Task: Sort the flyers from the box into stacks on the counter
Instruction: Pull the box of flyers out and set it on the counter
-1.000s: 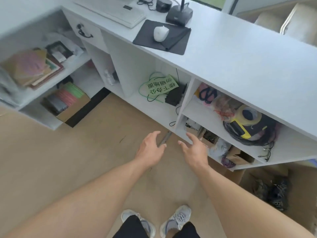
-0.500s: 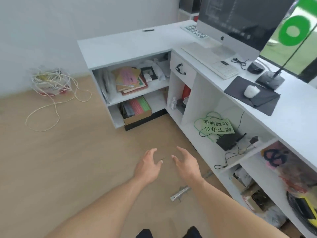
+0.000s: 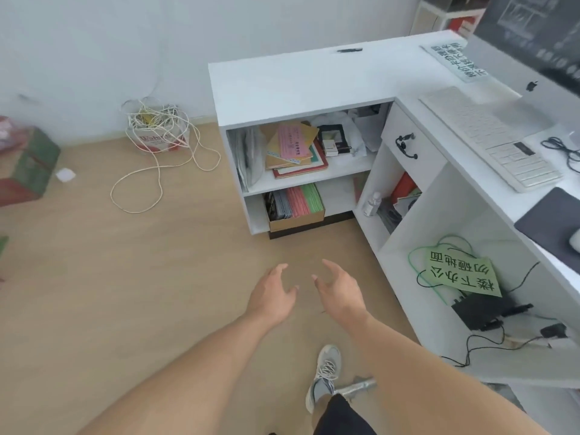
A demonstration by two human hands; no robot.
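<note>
Both our grips are empty, away from the box.
Our left hand [image 3: 272, 296] and right hand [image 3: 340, 288] reach forward with spread fingers; the box [image 3: 296, 218] of flyers [image 3: 295, 200] sits on the desk's [image 3: 298, 80] bottom shelf, well beyond them.

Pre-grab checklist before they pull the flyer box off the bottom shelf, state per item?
1. Both hands free: ok. Left hand and right hand open, holding nothing.
2. Box located: ok, on the bottom shelf under the counter.
3. Flyers in the box: ok, standing on edge in dark, pink and green groups.
4. Box front reachable: ok, nothing in front of it.
5. Counter space for stacks: ok, only a pen near the far edge.
6. Box weight: cannot tell.
</note>
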